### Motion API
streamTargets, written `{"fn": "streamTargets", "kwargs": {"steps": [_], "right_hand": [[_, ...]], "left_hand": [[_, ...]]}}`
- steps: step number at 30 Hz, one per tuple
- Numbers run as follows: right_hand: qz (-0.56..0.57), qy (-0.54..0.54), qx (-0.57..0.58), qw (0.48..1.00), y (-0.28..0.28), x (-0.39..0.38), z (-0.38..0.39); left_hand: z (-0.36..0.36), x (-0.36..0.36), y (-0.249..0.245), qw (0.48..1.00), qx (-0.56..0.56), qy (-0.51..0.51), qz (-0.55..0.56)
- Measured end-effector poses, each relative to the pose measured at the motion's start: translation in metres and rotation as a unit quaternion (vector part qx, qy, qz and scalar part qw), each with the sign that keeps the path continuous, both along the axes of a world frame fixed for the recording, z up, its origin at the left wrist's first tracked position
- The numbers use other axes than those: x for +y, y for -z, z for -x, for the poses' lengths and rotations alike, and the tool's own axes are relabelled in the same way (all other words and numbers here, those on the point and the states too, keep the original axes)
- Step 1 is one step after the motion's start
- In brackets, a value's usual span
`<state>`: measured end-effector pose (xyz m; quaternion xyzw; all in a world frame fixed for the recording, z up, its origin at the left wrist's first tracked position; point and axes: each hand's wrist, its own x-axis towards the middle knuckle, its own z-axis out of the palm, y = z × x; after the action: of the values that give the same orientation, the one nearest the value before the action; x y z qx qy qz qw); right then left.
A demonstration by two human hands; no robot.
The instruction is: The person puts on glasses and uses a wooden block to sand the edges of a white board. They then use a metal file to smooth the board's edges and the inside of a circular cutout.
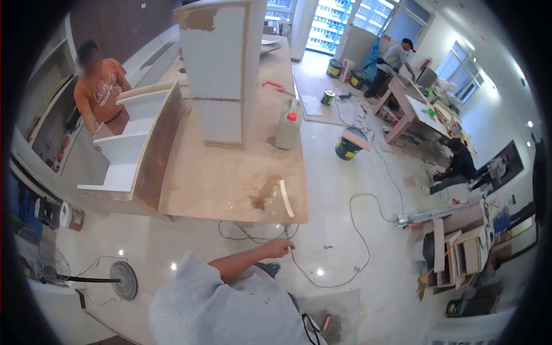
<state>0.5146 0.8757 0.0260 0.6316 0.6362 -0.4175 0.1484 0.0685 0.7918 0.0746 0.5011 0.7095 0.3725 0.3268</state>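
My left hand (279, 248) is closed at the end of my outstretched arm, near the front edge of the plywood-topped worktable (230, 198). A thin black cord (295, 262) meets its fingertips and trails onto the floor. Behind the hand, more cord loops lie under the table edge. On the tabletop are a pale strip of wood (286, 199), a plastic jug with a red cap (286, 129) and a red-handled tool (273, 85). A tall white cabinet carcass (217, 72) stands on it. My right hand is out of the picture.
A person in orange (103, 86) stands by an open shelf unit (148, 146). Two more people work at the right, one beside a second workbench (397, 106). Buckets (349, 148), a fan (52, 261) with a round base (123, 280), and stacked wood (460, 253) stand around.
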Motion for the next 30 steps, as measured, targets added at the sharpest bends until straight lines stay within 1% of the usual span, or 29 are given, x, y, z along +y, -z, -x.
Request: {"fn": "streamTargets", "kwargs": {"steps": [2, 4, 5, 8, 9, 12, 14, 16, 18, 19, 20, 21, 22, 23, 26, 27, 28, 30], "right_hand": [[0.03, 0.012, 0.0, 0.999, 0.002, 0.045, 0.012], [0.041, 0.022, 0.005, 0.999, 0.003, 0.088, 0.024], [0.047, 0.025, 0.01, 0.999, 0.008, 0.11, 0.03], [0.063, 0.036, 0.021, 0.997, 0.02, 0.178, 0.042], [0.066, 0.035, 0.024, 0.997, 0.028, 0.202, 0.042], [0.091, 0.048, 0.019, 0.995, 0.055, 0.27, 0.014], [0.095, 0.058, 0.014, 0.994, 0.076, 0.327, -0.024], [0.077, 0.088, 0.021, 0.993, 0.097, 0.397, -0.075], [0.016, 0.13, 0.055, 0.99, 0.118, 0.487, -0.115], [-0.029, 0.157, 0.091, 0.983, 0.121, 0.531, -0.124], [-0.092, 0.179, 0.146, 0.969, 0.098, 0.574, -0.109], [-0.121, 0.225, 0.184, 0.949, 0.071, 0.612, -0.094], [-0.135, 0.254, 0.204, 0.936, 0.041, 0.642, -0.079], [-0.145, 0.277, 0.225, 0.923, 0.011, 0.665, -0.064], [-0.112, 0.319, 0.228, 0.913, -0.013, 0.708, -0.039], [-0.092, 0.294, 0.216, 0.927, 0.0, 0.717, -0.04], [-0.073, 0.268, 0.203, 0.939, 0.028, 0.721, -0.048], [-0.01, 0.188, 0.107, 0.976, 0.089, 0.726, -0.066]], "left_hand": [[-0.005, 0.053, -0.027, 0.999, 0.027, 0.008, -0.016], [-0.006, 0.095, -0.054, 0.999, -0.006, 0.032, 0.021], [-0.006, 0.113, -0.052, 0.998, -0.022, 0.044, 0.042], [0.001, 0.15, -0.045, 0.994, 0.02, 0.06, 0.092], [0.006, 0.161, -0.03, 0.992, 0.042, 0.072, 0.095], [0.015, 0.176, 0.003, 0.993, 0.061, 0.009, 0.099], [0.021, 0.181, 0.01, 0.991, 0.051, -0.053, 0.111], [0.012, 0.187, 0.008, 0.957, 0.006, -0.178, 0.229], [0.0, 0.178, 0.051, 0.949, 0.086, -0.2, 0.229], [-0.016, 0.182, 0.045, 0.929, 0.029, -0.183, 0.321], [-0.023, 0.191, 0.035, 0.898, -0.024, -0.167, 0.406], [-0.021, 0.201, 0.026, 0.859, -0.073, -0.152, 0.484], [-0.025, 0.205, 0.03, 0.843, -0.068, -0.129, 0.517], [-0.027, 0.206, 0.035, 0.841, -0.08, -0.135, 0.518], [-0.029, 0.244, 0.03, 0.835, -0.122, -0.172, 0.508], [-0.027, 0.26, 0.028, 0.833, -0.137, -0.189, 0.501], [-0.024, 0.277, 0.032, 0.835, -0.145, -0.196, 0.493], [-0.008, 0.317, 0.044, 0.84, -0.159, -0.212, 0.473]]}}
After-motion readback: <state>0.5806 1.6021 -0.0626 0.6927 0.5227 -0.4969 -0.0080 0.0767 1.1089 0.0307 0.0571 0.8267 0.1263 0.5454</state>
